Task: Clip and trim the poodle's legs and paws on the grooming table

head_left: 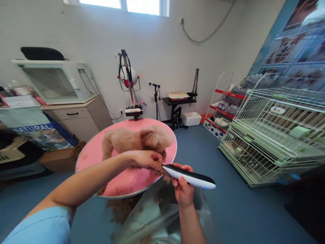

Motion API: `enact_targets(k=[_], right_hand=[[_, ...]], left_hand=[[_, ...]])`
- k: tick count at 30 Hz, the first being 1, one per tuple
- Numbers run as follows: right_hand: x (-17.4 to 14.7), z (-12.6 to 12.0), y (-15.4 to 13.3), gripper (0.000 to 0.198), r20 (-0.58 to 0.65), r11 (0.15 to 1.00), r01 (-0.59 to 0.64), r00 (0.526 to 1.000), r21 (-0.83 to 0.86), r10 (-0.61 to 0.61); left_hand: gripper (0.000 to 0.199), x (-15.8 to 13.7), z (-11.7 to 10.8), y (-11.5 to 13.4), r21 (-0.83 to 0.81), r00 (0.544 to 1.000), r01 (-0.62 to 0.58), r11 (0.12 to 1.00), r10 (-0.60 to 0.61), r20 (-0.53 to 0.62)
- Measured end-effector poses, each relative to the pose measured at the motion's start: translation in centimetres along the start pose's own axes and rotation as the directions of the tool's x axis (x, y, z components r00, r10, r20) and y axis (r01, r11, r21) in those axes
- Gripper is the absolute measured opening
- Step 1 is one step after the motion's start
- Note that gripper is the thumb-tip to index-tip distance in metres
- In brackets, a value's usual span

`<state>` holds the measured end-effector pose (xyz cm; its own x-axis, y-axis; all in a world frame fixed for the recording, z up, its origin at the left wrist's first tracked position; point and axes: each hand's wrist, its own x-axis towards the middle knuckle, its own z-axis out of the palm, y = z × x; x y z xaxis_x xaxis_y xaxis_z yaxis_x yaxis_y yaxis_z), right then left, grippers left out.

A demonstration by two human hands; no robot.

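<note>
Daylight whitens the high window point(143, 6), while the wall point(93, 30) looks softly grey. Glare streaks the plastic sheet point(144, 220), a blue light point(205, 188) glows on the clipper point(190, 178), and wide-angle distortion stretches the cage point(254, 135).

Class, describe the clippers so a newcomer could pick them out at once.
Find the round pink table with the dog on it. At its near right edge, the right hand holds the clippers, their tip close to the left hand. Unlike the tan fur at that tip, they are smooth, black above and white below, with a small blue light.
</note>
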<state>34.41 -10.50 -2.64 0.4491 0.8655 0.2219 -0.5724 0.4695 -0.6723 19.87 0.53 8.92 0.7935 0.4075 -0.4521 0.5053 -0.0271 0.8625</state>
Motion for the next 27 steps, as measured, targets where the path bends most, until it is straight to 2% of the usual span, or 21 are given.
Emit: enact_targets(k=[11, 15, 21, 24, 27], right_hand=[[-0.48, 0.67, 0.30, 0.037, -0.088, 0.993, 0.054, 0.994, -0.106, -0.064], [-0.25, 0.56, 0.12, 0.036, -0.030, 0.987, 0.055, 0.998, -0.149, -0.060], [-0.35, 0.62, 0.24, 0.033, -0.031, 0.984, 0.088, 0.995, -0.158, -0.094], [-0.24, 0.66, 0.32, 0.034, 0.007, 0.986, 0.059, 0.998, -0.159, -0.058], [0.06, 0.80, 0.20, 0.033, -0.008, 0.987, 0.049, 0.999, -0.151, -0.051]], left_hand=[[0.029, 0.06, 0.05, -0.59, 0.135, 1.000, -0.001, 0.991, 0.002, -0.009], [0.034, 0.06, -0.02, -0.61, 0.142, 0.999, 0.017, 0.990, -0.012, -0.039], [0.033, -0.01, -0.10, -0.50, 0.122, 1.000, -0.012, 0.993, 0.015, -0.025], [0.031, -0.12, -0.24, -0.55, 0.186, 0.998, -0.022, 0.982, 0.033, -0.052], [0.029, -0.27, -0.43, -0.53, 0.276, 0.997, -0.012, 0.961, 0.034, -0.075]])
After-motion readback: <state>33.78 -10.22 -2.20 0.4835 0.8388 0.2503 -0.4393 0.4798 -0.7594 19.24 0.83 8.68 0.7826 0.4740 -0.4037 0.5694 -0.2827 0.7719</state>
